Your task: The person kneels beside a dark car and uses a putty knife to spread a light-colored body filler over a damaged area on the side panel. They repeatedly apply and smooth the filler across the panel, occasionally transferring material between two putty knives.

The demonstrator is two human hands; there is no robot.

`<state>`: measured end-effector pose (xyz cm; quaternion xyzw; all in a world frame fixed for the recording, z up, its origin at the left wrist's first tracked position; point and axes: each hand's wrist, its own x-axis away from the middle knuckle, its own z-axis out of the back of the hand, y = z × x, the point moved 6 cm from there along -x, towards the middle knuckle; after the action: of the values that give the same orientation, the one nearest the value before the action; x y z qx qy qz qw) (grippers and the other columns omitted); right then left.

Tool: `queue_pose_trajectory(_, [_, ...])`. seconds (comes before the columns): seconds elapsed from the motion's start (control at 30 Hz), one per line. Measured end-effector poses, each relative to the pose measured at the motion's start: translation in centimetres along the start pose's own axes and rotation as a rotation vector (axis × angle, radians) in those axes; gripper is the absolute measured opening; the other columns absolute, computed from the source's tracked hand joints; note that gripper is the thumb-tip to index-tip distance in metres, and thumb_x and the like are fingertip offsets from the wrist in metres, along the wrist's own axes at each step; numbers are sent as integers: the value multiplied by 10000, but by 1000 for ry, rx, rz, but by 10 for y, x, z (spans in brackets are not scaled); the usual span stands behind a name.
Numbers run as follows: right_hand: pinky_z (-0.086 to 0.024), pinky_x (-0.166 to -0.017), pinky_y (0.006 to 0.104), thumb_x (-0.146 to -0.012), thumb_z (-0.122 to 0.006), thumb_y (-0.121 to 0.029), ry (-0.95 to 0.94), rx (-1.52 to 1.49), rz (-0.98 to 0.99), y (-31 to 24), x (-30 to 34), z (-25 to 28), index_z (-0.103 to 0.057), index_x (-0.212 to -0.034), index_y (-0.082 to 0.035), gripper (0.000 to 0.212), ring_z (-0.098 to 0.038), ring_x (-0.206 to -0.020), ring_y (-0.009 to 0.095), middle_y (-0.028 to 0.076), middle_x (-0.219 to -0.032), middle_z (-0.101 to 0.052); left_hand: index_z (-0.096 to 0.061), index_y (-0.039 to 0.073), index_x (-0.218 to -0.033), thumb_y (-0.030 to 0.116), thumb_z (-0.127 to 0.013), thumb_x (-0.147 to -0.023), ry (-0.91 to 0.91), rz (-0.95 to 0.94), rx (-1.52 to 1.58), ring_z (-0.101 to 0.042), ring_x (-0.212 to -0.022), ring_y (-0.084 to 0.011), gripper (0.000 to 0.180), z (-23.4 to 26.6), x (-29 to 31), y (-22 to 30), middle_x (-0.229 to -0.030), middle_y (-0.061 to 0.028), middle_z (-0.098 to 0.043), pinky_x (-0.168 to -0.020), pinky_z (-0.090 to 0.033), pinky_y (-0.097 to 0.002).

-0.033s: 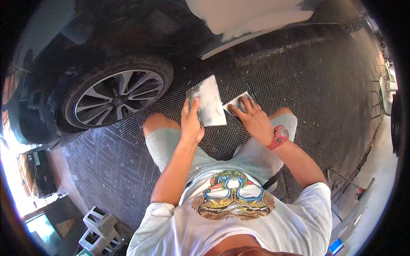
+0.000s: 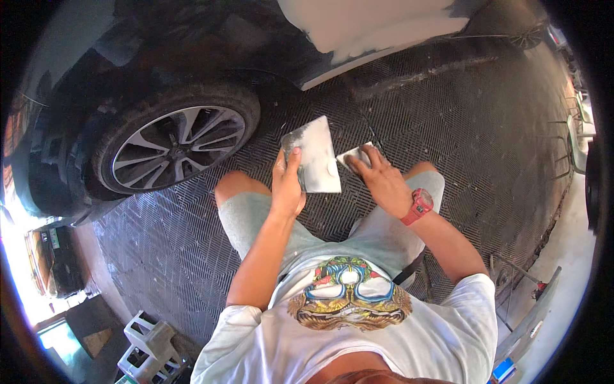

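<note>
My left hand [image 2: 288, 178] grips a flat mixing board [image 2: 318, 153] by its left edge, thumb on top. White body filler is smeared over the board, with a dark, worn patch near the thumb. A small lump of filler [image 2: 332, 168] sits by its right edge. In my right hand [image 2: 384, 181], which wears a red wristwatch, is a small pale putty spreader [image 2: 353, 155], pinched under the fingers. The spreader's left end is close beside the board's right edge; whether they touch I cannot tell.
A dark car with a spoked wheel [image 2: 179, 149] stands ahead on the left. Its side panel carries a large pale filler patch [image 2: 377, 25]. Ribbed black matting [image 2: 473, 121] covers the floor. A grey plastic step stool [image 2: 150, 345] is at lower left, chairs [image 2: 575, 147] at far right.
The board has shifted slightly down and to the right. The spreader has turned a little in my right hand, which has hardly moved.
</note>
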<state>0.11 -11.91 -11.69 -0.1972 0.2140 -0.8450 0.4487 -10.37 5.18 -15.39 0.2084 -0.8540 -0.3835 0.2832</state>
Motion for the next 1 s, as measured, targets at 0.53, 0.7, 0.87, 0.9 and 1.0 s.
queue_pose_trajectory(0.53, [-506, -995, 325, -956, -691, -75, -60, -1054, -80, 18, 8, -5, -562, -1393, 16, 466, -616, -1126, 143, 72, -1271, -677, -451, -19, -1493, 309, -600, -1051, 225, -150, -114, -593, -1256, -273, 570, 13, 2, 40, -1404, -181, -575, -1038, -506, -397])
queue_pose_trajectory(0.7, [-509, -1025, 312, -928, -752, -54, 85, -1717, -164, 46, -5, 18, -486, -1438, 37, 582, -640, -1165, 169, 91, -1299, -653, -542, 40, -1421, 306, -673, -1016, -165, 350, -211, -660, -1105, -176, 502, 8, 20, 10, -1248, -70, -687, -934, -545, -347])
queue_pose_trajectory(0.87, [-418, -1086, 315, -901, -695, 40, -38, -1009, -156, 73, 1, -11, -484, -1450, -2, 590, -562, -1224, 158, 92, -1296, -625, -473, 23, -1489, 322, -575, -1067, -82, 148, -39, -607, -1239, -202, 528, 5, 4, 25, -1376, -104, -622, -1051, -492, -362])
queue_pose_trajectory(0.9, [-415, -1085, 307, -892, -672, 64, 19, -843, -69, 62, -11, 13, -491, -1454, -18, 596, -565, -1215, 155, 88, -1276, -625, -441, 9, -1512, 345, -571, -1068, -86, 100, -135, -576, -1289, -214, 572, 1, 4, 31, -1421, -125, -591, -1088, -463, -366])
queue_pose_trajectory(1.0, [-388, -1122, 464, -851, -581, 71, 268, -365, 112, -15, -27, 74, -579, -1423, -153, 614, -566, -1276, 278, 124, -1286, -622, -424, -33, -1511, 450, -489, -1093, -12, -157, -992, -526, -1338, -278, 641, 15, 7, 33, -1454, -191, -551, -1161, -365, -366])
